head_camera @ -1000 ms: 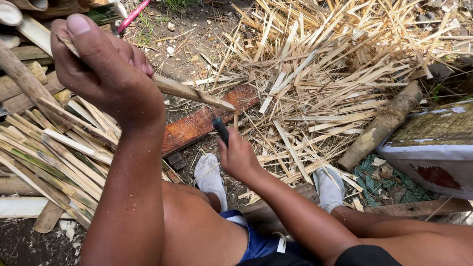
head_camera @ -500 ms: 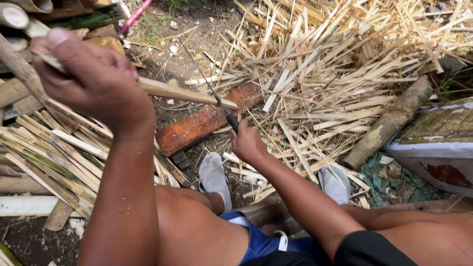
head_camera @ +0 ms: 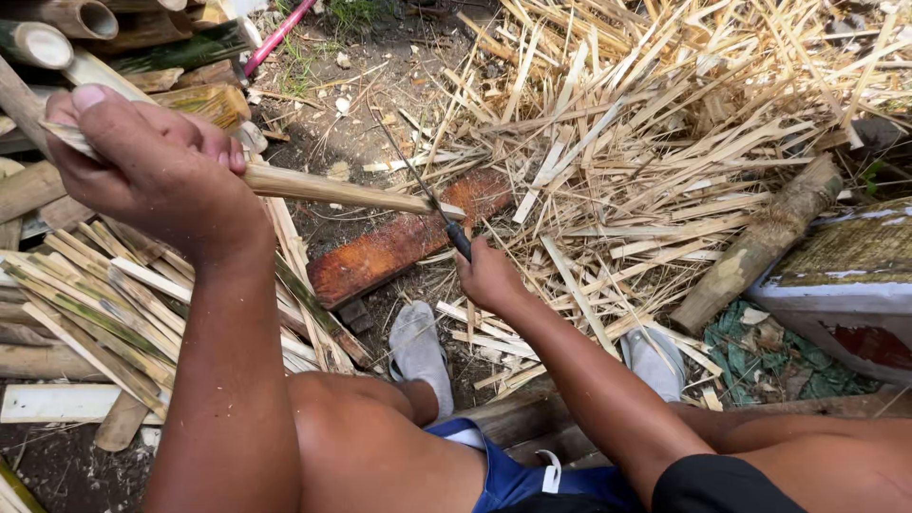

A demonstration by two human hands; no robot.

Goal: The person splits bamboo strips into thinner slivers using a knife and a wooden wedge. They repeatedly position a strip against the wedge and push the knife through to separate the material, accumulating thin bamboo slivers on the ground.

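Left hand (head_camera: 152, 171) was raised at upper left, grip clenched around a bamboo strip (head_camera: 332, 190), thumb on top; the strip ran from the fist rightward and slightly down, its far end meeting the blade. Right hand (head_camera: 489, 275) sat lower, near centre, grip closed on the dark handle of a knife (head_camera: 432, 204); the thin blade pointed up and left from the fist and crossed the strip's tip, touching it as far as could be told. Under the strip and knife lay a reddish-brown wooden plank (head_camera: 399, 247) on the dirt ground (head_camera: 380, 85), angled from lower left to upper right. A big heap of pale bamboo shavings and splints (head_camera: 665, 123) covered the ground to the right and above. At left, a stack of split bamboo slats (head_camera: 85, 304), some green-edged, lay below the left forearm; whole bamboo tubes (head_camera: 47, 38) sat at the top left corner. A pink rod (head_camera: 275, 38) lay at the top, near the tubes. A short rough log (head_camera: 760, 247) lay diagonally at right, just beside a white-edged box (head_camera: 845, 285). Person was seated, bare knees in view, blue shorts (head_camera: 513, 475), two grey-socked feet (head_camera: 418, 351) on the ground on either side of the right forearm.
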